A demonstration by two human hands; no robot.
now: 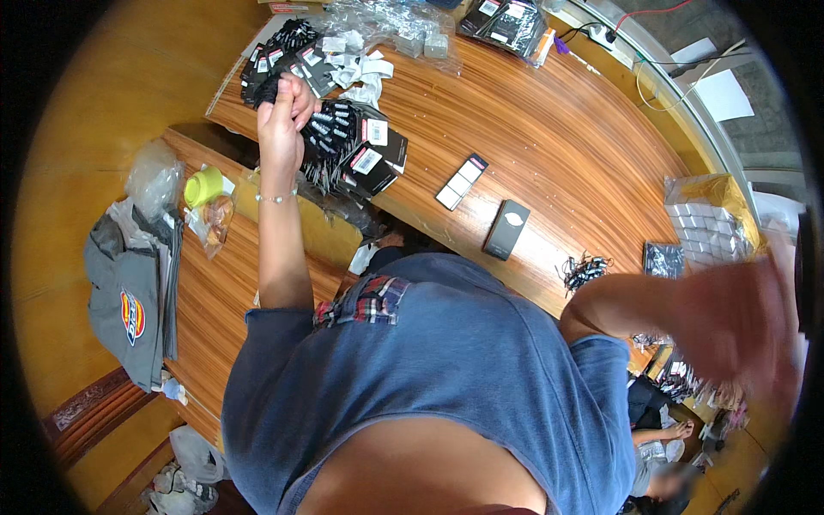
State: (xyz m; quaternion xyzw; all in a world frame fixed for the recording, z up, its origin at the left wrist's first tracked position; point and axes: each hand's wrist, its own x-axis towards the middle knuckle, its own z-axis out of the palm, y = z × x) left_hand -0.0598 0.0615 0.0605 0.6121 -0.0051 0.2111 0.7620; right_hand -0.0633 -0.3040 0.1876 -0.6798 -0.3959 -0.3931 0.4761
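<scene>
At the table's far left, my left hand [287, 113] is closed around the black cords of a bunch of hang tags. Black hang tags [369, 161] with white labels spread out just to the right of that wrist. Beyond the fist lie more dark tags [264, 62] and crumpled white strips [367, 75]. My right hand [742, 322] is raised at the far right, smeared by motion, so its fingers cannot be made out. A small heap of black cords [585, 271] rests on the table to the left of it.
A dark flat box [506, 229] and a white-panelled card [462, 181] lie mid-table. Plastic bags [421, 30] and packed tags [506, 24] line the back. A wrapped pack [711, 225] stands right. Grey fabric [129, 300] hangs left. Another person [661, 476] is at lower right.
</scene>
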